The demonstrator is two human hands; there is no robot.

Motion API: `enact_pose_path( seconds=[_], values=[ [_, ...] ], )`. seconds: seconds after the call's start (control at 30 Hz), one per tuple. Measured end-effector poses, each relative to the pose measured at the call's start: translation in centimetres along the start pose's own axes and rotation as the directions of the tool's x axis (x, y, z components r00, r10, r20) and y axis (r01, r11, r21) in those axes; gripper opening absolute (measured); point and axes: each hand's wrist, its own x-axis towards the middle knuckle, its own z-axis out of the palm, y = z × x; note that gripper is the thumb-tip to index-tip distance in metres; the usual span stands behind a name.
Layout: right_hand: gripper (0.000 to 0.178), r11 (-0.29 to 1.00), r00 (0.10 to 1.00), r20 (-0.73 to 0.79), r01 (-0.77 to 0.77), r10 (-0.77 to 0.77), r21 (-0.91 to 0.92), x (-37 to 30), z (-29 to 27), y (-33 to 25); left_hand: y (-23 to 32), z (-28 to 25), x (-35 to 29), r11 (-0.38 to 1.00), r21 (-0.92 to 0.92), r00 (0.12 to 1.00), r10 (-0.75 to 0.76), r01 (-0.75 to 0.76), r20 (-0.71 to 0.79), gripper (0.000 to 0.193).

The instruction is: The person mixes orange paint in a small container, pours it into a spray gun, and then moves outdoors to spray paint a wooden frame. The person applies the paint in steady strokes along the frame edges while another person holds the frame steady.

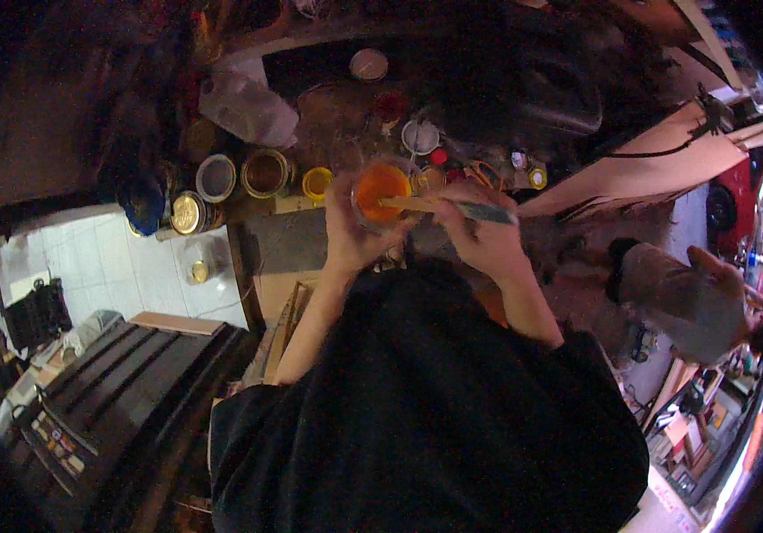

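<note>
My left hand (346, 222) is wrapped round a clear cup (362, 213) of orange liquid (381, 188). Across its mouth reaches a flat wooden stick (413, 204), its tip in the liquid. My right hand (479, 226) grips this stick from the right. A wider grey-green part (485, 212) sticks out past the right fingers; whether it is a brush end I cannot tell. Just left of the cup is a small tub of yellow paint (317, 183). Beyond the right hand stands a white-topped can (420, 137), with a red cap (437, 157) beside it.
Open cans (266, 172) line the bench to the left, near a translucent plastic jug (248, 108) lying tilted. A pale board (630, 160) leans at the right. Another person (688, 293) is bent over at the far right. Dark slatted wood (133, 382) is at the lower left.
</note>
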Motion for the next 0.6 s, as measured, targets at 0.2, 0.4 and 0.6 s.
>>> enact_pose_path(
  seconds=[0.2,0.4,0.6],
  values=[
    [0.035,0.934,0.939,-0.289,0.077,-0.186,-0.349,-5.0,-5.7,-3.6,2.9,1.7,3.9,0.990,-0.130,0.995,0.060,-0.050,0.081,0.091],
    [0.047,0.988,0.736,-0.672,0.145,-0.077,0.045,-9.8,-6.5,-5.5,6.3,3.7,6.8,0.992,-0.121,0.928,0.077,-0.035,0.364,0.096],
    [0.043,0.986,0.539,-0.834,0.034,0.117,0.160,-11.8,-7.7,-5.6,8.2,5.8,7.5,0.980,-0.065,0.904,0.197,-0.186,0.379,0.101]
  ],
)
